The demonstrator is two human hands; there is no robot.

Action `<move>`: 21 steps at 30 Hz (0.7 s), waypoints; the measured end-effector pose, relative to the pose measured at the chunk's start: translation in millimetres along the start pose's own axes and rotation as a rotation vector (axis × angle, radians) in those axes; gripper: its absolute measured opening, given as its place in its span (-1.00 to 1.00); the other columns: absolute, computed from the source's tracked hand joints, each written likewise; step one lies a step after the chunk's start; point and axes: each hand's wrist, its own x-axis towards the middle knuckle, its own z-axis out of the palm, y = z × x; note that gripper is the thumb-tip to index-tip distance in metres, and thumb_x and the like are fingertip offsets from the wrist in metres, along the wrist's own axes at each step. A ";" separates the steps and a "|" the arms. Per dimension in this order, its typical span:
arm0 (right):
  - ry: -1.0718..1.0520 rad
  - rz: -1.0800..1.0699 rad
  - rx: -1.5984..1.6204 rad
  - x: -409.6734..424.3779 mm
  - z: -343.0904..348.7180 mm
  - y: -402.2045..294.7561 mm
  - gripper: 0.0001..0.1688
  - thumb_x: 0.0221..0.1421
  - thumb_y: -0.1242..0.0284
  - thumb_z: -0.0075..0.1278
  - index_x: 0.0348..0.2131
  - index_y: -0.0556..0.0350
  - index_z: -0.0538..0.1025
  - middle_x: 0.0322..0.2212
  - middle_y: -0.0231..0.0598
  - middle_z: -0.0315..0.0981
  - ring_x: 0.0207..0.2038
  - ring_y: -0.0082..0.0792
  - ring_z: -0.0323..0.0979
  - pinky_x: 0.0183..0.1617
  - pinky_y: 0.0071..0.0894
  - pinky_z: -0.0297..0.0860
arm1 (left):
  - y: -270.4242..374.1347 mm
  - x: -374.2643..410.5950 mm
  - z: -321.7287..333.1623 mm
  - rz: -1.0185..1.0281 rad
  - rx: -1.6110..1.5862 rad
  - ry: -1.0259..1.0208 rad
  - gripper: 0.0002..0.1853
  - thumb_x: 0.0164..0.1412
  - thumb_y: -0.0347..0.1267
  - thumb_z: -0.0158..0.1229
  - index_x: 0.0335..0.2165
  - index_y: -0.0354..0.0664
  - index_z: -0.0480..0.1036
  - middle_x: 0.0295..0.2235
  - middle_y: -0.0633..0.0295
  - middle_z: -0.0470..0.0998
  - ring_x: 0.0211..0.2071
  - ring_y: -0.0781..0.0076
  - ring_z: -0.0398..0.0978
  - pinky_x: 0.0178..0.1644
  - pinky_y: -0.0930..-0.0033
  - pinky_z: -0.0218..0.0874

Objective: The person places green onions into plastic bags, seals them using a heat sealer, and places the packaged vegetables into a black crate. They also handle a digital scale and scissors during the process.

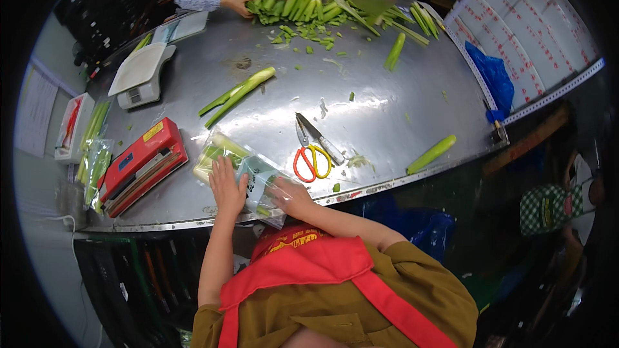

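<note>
A clear plastic bag [256,166] holding green and white celery-like stalks lies at the near edge of the metal table. My left hand [227,184] rests flat on the bag's left part, fingers extended. Against its right part lies my right hand [292,196], its fingertips partly behind the glossy film; whether they pinch it cannot be told. Scissors with red and yellow handles [313,162] lie right of the bag, crossed by a knife [321,139]. Beyond the bag are two loose stalks [237,96]. A red bag-sealing machine [142,166] stands to the left.
A white weighing scale [140,77] stands at the back left of the metal table [271,128]. Co-workers' hands touch a heap of cut stalks [300,5] at the far edge. Single stalks lie at right [431,154] and far right [395,51]. A blue plastic bag [491,77] hangs near the right edge.
</note>
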 end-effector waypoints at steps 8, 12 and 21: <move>-0.465 0.124 0.393 -20.6 -62.8 31.1 -0.82 0.00 0.37 0.07 -0.36 0.05 0.56 -0.42 -0.21 0.49 -0.33 -0.17 0.47 -0.26 -0.29 0.38 | -25.6 -3.0 16.4 0.053 -0.015 0.017 -0.27 0.19 -0.18 0.01 0.23 -0.25 -0.02 0.25 -0.13 -0.04 0.28 -0.21 -0.20 0.30 -0.04 -0.35; 0.416 0.809 0.099 -81.5 -191.5 104.9 -0.68 -0.10 0.47 0.13 -0.24 0.08 0.52 -0.33 -0.16 0.46 -0.21 -0.11 0.42 -0.06 -0.32 0.32 | -13.4 -13.1 -1.4 0.017 -0.108 0.144 -0.33 0.19 -0.28 0.01 0.21 -0.25 0.05 0.23 -0.13 0.03 0.27 -0.20 -0.15 0.30 -0.03 -0.30; 0.642 1.077 -0.436 -119.0 -242.1 269.8 -0.25 -0.17 0.66 -0.05 0.11 0.16 0.27 0.23 0.18 -0.18 0.26 0.13 -0.12 0.29 -0.15 -0.01 | -26.8 -27.5 -35.2 -0.144 -0.134 0.315 -0.42 0.14 -0.45 0.03 0.14 -0.31 0.16 0.17 -0.12 0.16 0.24 -0.11 -0.02 0.27 0.03 -0.20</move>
